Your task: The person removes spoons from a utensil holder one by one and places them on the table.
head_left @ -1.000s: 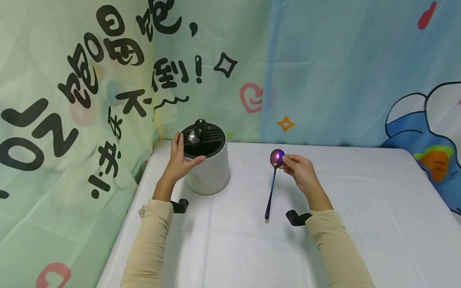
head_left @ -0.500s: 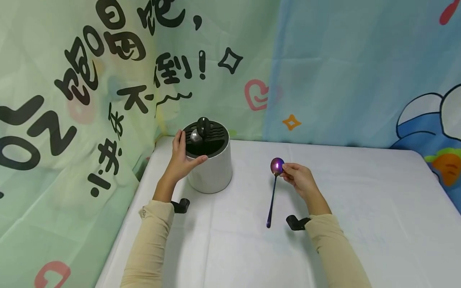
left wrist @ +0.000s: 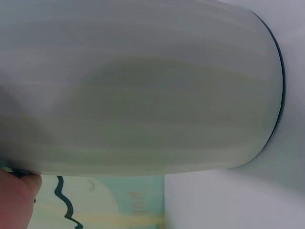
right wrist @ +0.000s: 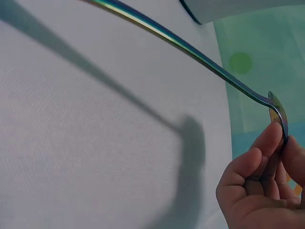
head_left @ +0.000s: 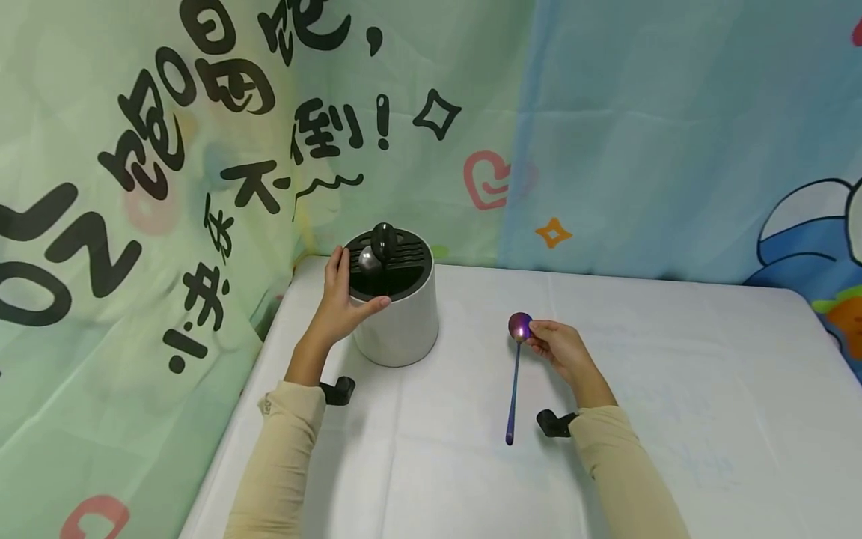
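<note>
In the head view, my left hand (head_left: 333, 307) holds the rim of a white round utensil holder (head_left: 397, 333) with a black slotted top, fingers at its left and thumb across the front. A dark-handled utensil with a silvery round part (head_left: 370, 260) stands in that top; its lower part is hidden. My right hand (head_left: 566, 352) pinches a purple-blue iridescent spoon (head_left: 515, 389) by the edge of its bowl, the handle pointing down toward me. In the right wrist view, thumb and fingers grip the spoon bowl (right wrist: 278, 112), raised above the cloth, which bears its shadow.
A white cloth covers the table (head_left: 458, 479). Printed fabric (head_left: 404, 97) stands along the left and back of it. Black camera mounts (head_left: 339, 391) sit at both wrists.
My right hand has drawn the spoon a little toward me, and its handle end now lies lower in the head view. The left hand keeps its hold on the utensil holder. The view has shifted slightly.
</note>
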Tool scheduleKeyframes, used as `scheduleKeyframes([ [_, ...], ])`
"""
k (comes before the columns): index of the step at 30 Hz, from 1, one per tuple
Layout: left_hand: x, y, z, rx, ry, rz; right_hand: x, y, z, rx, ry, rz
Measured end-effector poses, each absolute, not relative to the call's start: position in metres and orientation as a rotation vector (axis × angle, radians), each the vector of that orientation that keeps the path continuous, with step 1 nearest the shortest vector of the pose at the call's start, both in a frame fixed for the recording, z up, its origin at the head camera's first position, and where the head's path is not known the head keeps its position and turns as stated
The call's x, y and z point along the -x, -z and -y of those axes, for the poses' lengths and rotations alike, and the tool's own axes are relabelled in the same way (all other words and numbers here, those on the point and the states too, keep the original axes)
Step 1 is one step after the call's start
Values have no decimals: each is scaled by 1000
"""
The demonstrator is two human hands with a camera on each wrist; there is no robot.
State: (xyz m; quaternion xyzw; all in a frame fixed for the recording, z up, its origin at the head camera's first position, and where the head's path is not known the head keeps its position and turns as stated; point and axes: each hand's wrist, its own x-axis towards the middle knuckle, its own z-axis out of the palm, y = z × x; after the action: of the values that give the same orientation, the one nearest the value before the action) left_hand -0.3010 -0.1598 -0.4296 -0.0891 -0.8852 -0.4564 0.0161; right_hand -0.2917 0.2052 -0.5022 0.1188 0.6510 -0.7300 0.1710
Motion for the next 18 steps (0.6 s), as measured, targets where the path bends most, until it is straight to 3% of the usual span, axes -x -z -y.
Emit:
scheduleKeyframes([
  [18, 300, 429, 162, 284, 1427, 2750, 300, 521, -200, -357, 1840, -1953],
])
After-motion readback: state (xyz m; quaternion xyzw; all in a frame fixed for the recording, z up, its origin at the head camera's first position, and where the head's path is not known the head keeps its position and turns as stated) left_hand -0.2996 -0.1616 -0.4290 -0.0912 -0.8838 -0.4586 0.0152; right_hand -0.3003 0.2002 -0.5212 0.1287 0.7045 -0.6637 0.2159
